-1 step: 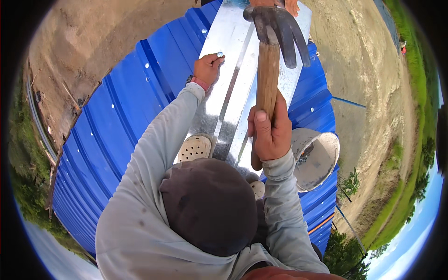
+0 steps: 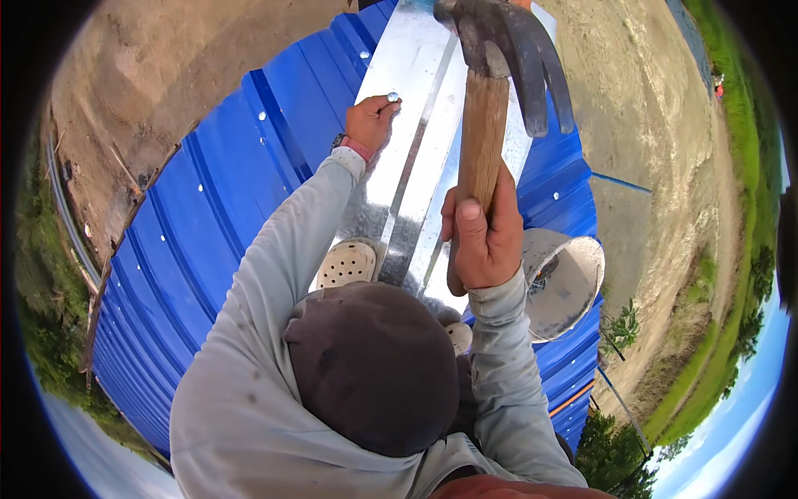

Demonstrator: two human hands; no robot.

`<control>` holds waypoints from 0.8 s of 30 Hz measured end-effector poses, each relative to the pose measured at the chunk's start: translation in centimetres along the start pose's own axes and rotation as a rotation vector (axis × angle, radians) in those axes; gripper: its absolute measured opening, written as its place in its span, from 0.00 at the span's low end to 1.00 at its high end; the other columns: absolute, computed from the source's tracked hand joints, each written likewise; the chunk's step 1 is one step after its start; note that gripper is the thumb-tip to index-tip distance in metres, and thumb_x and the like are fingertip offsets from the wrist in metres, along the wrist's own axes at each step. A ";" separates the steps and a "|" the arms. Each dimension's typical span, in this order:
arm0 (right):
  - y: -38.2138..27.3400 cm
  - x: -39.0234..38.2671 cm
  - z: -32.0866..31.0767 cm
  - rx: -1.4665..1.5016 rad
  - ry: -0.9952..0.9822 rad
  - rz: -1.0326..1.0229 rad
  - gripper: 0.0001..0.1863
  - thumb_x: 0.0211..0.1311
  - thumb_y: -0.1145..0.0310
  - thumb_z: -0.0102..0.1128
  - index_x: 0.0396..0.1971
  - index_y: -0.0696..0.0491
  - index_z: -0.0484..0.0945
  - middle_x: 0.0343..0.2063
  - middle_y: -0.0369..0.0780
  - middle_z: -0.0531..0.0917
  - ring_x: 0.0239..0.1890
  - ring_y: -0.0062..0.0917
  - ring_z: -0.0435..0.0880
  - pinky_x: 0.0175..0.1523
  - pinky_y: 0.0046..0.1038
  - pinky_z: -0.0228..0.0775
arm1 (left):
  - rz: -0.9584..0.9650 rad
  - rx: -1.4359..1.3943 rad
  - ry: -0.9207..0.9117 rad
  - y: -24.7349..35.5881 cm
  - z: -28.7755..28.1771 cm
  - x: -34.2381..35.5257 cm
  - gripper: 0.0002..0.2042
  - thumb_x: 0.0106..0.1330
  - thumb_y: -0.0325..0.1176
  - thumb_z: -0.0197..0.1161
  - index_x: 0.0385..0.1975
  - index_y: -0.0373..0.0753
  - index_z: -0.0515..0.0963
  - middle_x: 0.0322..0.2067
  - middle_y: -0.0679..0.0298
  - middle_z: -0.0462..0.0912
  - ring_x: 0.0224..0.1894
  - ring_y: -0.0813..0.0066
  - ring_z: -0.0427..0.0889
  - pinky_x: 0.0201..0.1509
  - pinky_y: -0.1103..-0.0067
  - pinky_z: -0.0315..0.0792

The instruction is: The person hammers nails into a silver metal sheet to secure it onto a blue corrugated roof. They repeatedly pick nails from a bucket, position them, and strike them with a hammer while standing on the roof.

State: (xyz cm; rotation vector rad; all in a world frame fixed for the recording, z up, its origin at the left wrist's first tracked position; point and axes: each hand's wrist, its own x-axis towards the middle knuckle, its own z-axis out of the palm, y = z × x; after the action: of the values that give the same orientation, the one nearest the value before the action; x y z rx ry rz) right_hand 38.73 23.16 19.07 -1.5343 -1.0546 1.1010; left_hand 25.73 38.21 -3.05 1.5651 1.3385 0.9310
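My right hand (image 2: 490, 243) grips a claw hammer (image 2: 482, 125) by its wooden handle, thumb along the wood, with the dark steel head raised toward the top of the view. Out on a shiny metal flashing sheet (image 2: 407, 41), my left hand (image 2: 368, 125) rests and pinches a roofing nail (image 2: 393, 97) between thumb and fingers. Only the nail's round, bright head shows; whether its point touches the sheet is hidden. The flashing lies over blue ribbed roofing (image 2: 224, 175). The hammer head covers part of the flashing's far end.
A dirty white bucket (image 2: 573, 287) with small metal pieces inside lies tilted to the right of my right wrist. A cream clog (image 2: 347, 264) stands on the flashing. Part of another person's hand (image 2: 522, 3) shows at the top edge. Bare ground lies beyond the roof edges.
The hammer head has risen and tilted slightly to the right, with my right hand shifting little. At the top, less of the other person's hands shows. My left hand stays almost in place.
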 end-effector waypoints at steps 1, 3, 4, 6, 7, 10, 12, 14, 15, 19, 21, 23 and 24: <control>0.2 0.2 0.0 -0.042 0.010 -0.054 0.29 0.64 0.53 0.47 0.58 0.59 0.59 0.27 0.42 0.79 0.25 0.25 0.79 0.32 0.27 0.70 | 0.003 0.039 -0.002 0.4 0.2 -0.1 0.06 0.56 0.28 0.63 0.32 0.37 0.81 0.30 0.61 0.83 0.32 0.75 0.82 0.37 0.82 0.74; 1.0 0.6 0.8 -0.121 0.001 -0.088 0.30 0.64 0.52 0.46 0.58 0.58 0.59 0.28 0.44 0.80 0.27 0.30 0.81 0.34 0.28 0.71 | 0.000 0.010 -0.048 -0.3 -0.2 0.0 0.06 0.55 0.30 0.64 0.31 0.40 0.82 0.30 0.60 0.83 0.31 0.70 0.82 0.36 0.81 0.74; 2.0 0.7 1.3 -0.165 -0.013 -0.062 0.30 0.64 0.52 0.46 0.58 0.58 0.59 0.29 0.46 0.80 0.28 0.34 0.82 0.35 0.29 0.71 | 0.000 0.012 -0.044 -0.5 -0.4 -0.1 0.06 0.55 0.30 0.64 0.31 0.40 0.82 0.30 0.60 0.83 0.31 0.70 0.82 0.36 0.81 0.74; 5.8 1.5 2.1 -0.331 -0.035 0.087 0.27 0.64 0.51 0.46 0.57 0.54 0.61 0.28 0.51 0.80 0.32 0.45 0.81 0.36 0.35 0.72 | -0.039 0.035 -0.017 0.3 0.2 -0.2 0.05 0.55 0.31 0.63 0.30 0.39 0.82 0.28 0.59 0.82 0.29 0.67 0.81 0.34 0.79 0.74; 9.3 2.2 2.4 -0.376 -0.067 0.218 0.26 0.64 0.52 0.45 0.56 0.54 0.61 0.28 0.51 0.80 0.32 0.46 0.81 0.35 0.36 0.72 | -0.036 0.031 -0.017 0.4 0.3 -0.3 0.05 0.55 0.31 0.63 0.30 0.39 0.82 0.28 0.59 0.82 0.29 0.67 0.81 0.34 0.79 0.74; 10.3 2.6 2.3 -0.450 -0.071 0.285 0.26 0.65 0.53 0.44 0.56 0.54 0.62 0.22 0.44 0.77 0.25 0.33 0.78 0.31 0.31 0.70 | 0.047 0.178 0.010 0.1 0.4 0.5 0.06 0.55 0.32 0.63 0.30 0.39 0.81 0.26 0.57 0.81 0.29 0.64 0.80 0.33 0.75 0.73; 6.9 2.5 2.0 -0.362 -0.072 0.291 0.25 0.65 0.54 0.45 0.55 0.54 0.62 0.25 0.49 0.80 0.28 0.45 0.81 0.33 0.36 0.72 | 0.094 0.213 0.016 -0.4 0.4 -0.3 0.05 0.54 0.30 0.62 0.29 0.38 0.80 0.27 0.56 0.81 0.30 0.61 0.80 0.34 0.75 0.73; 4.3 1.8 1.6 -0.309 -0.029 0.151 0.25 0.64 0.54 0.46 0.55 0.54 0.62 0.25 0.50 0.80 0.28 0.43 0.82 0.33 0.35 0.72 | 0.135 0.159 0.065 -0.2 0.3 0.0 0.06 0.55 0.33 0.63 0.29 0.39 0.81 0.26 0.57 0.81 0.30 0.60 0.78 0.34 0.73 0.72; 3.4 1.5 1.5 -0.313 -0.025 0.153 0.25 0.64 0.54 0.46 0.55 0.54 0.62 0.25 0.50 0.80 0.28 0.43 0.82 0.33 0.35 0.72 | 0.132 0.166 0.054 -0.2 0.3 -0.2 0.06 0.55 0.33 0.63 0.29 0.40 0.81 0.27 0.57 0.81 0.30 0.60 0.78 0.34 0.73 0.72; 3.7 1.3 1.3 -0.324 -0.015 0.005 0.25 0.64 0.55 0.47 0.56 0.54 0.62 0.27 0.51 0.80 0.29 0.46 0.81 0.33 0.36 0.72 | 0.119 0.271 -0.054 0.2 0.3 -0.1 0.06 0.55 0.33 0.63 0.29 0.40 0.81 0.28 0.58 0.81 0.32 0.62 0.78 0.36 0.72 0.72; 7.0 2.1 2.2 -0.464 -0.043 0.179 0.24 0.64 0.54 0.46 0.55 0.51 0.63 0.28 0.53 0.79 0.32 0.50 0.79 0.35 0.40 0.71 | 0.099 0.274 -0.027 -0.1 0.3 -0.2 0.05 0.55 0.33 0.63 0.29 0.40 0.81 0.28 0.59 0.81 0.32 0.62 0.78 0.36 0.72 0.72; 9.7 2.7 2.5 -0.519 -0.083 0.343 0.23 0.64 0.54 0.45 0.54 0.51 0.64 0.27 0.53 0.79 0.31 0.50 0.79 0.35 0.41 0.70 | 0.079 0.278 -0.005 -0.6 0.5 -0.4 0.05 0.55 0.33 0.63 0.29 0.40 0.81 0.28 0.59 0.81 0.32 0.62 0.78 0.36 0.72 0.72; 9.1 2.9 2.4 -0.512 -0.072 0.312 0.23 0.64 0.54 0.45 0.53 0.52 0.64 0.26 0.53 0.79 0.31 0.49 0.79 0.34 0.40 0.71 | 0.137 0.258 0.028 -0.6 0.6 -0.6 0.05 0.54 0.31 0.61 0.28 0.40 0.81 0.28 0.58 0.81 0.32 0.61 0.79 0.35 0.72 0.73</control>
State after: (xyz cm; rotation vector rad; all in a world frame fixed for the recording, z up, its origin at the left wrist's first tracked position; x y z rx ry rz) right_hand 38.13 24.76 9.40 -2.1354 -1.2389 1.1555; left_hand 26.00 37.57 -3.82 1.8656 1.4293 0.8929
